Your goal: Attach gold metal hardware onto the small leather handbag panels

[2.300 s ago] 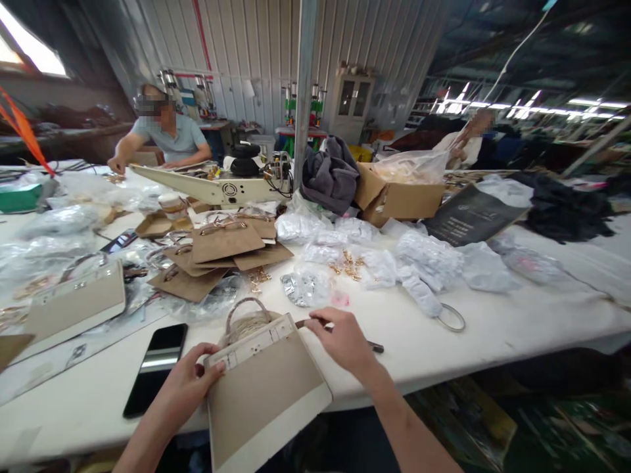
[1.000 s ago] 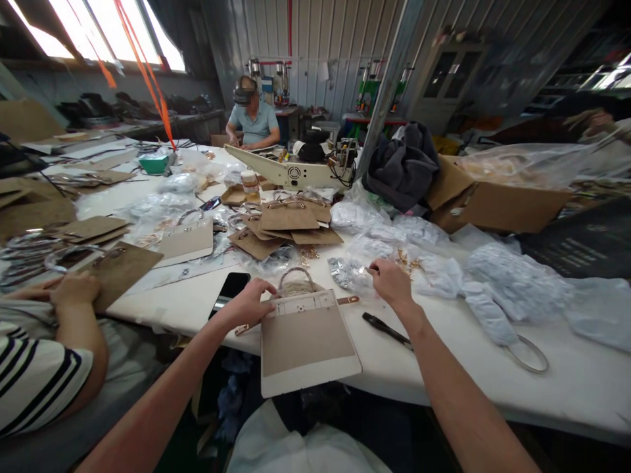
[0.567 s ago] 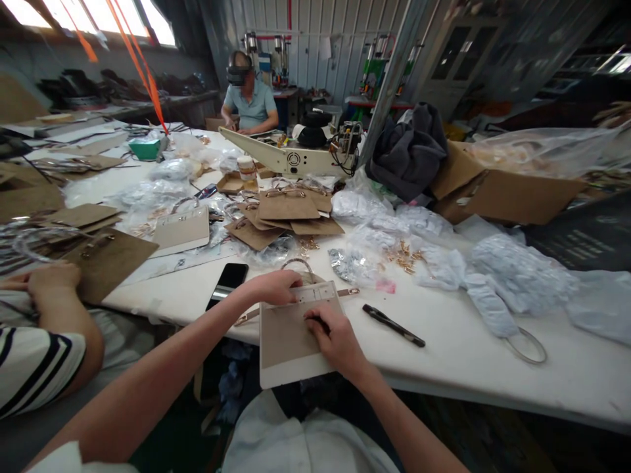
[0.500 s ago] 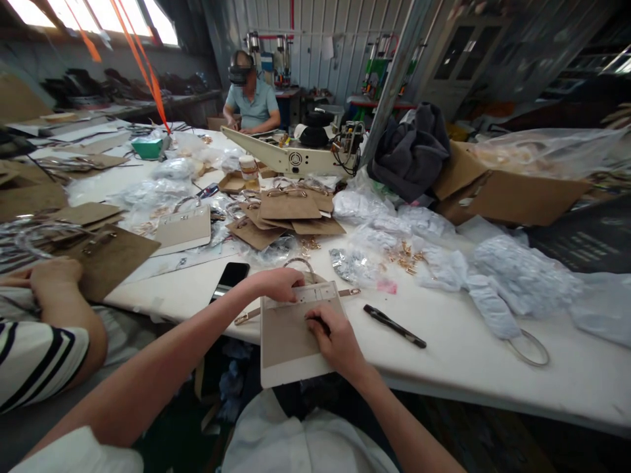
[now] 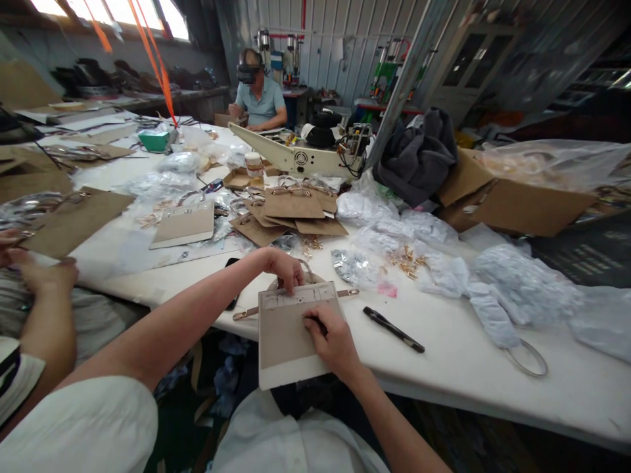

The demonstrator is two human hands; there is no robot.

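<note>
A flat beige bag panel (image 5: pixel 286 338) with a paler top strip leans on the table's front edge, overhanging it. Behind its top edge are a curved handle (image 5: pixel 306 266) and a brown strap with metal ends (image 5: pixel 245 315). At that top edge my left hand (image 5: pixel 286 268) is closed, fingertips pinched downward; anything between them is too small to make out. My right hand (image 5: pixel 332 335) rests closed on the panel's right side, with something dark partly hidden in its curled fingers. Right of the panel lies a black pen-like tool (image 5: pixel 393 330).
A phone (image 5: pixel 231 284) lies behind my left forearm. Beyond are stacked brown panels (image 5: pixel 294 204), another beige panel (image 5: pixel 185 223), gold-coloured hardware (image 5: pixel 408 263) and plastic-wrapped bundles (image 5: pixel 525 279). A co-worker's hand (image 5: pixel 46 272) is at left; another person (image 5: pixel 261 98) sits across the table.
My left hand has lifted slightly up and left from the panel's top strip to its edge. The co-worker's hands and brown panel at left have shifted away leftward. My right hand has barely moved.
</note>
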